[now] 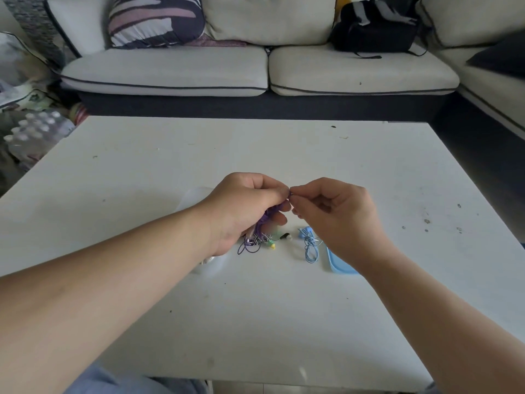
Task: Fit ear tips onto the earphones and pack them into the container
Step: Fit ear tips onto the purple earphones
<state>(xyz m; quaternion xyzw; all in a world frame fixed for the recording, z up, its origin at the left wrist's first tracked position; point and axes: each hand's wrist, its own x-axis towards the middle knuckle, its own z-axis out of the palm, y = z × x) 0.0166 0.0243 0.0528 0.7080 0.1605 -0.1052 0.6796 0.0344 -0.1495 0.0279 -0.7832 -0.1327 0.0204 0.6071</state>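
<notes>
The left hand has its thumb and forefinger pinched shut, the other fingers curled under, and holds the purple earphones. One bud sits up at the fingertips and the bundled cord hangs from the palm toward 6 o'clock, its lowest loop reaching the table. The right hand meets it from 3 o'clock, thumb and forefinger pinched tight on that same bud end and the remaining fingers loosely curled. Whether an ear tip lies between them is too small to tell. Both hands hover above the table's middle. At 6 o'clock beneath them a striped cord lies tangled on the table, with a green bud and a black bud just beside it. The blue earphones lie coiled at 5 o'clock, near the right wrist, and a blue case shows partly from under that wrist. A translucent plastic piece shows at 9 o'clock behind the left forearm, mostly hidden. Beyond the table at 12 o'clock stands a pale sofa with a striped cushion and a black bag. A pack of bottles sits on the floor at 10 o'clock.
</notes>
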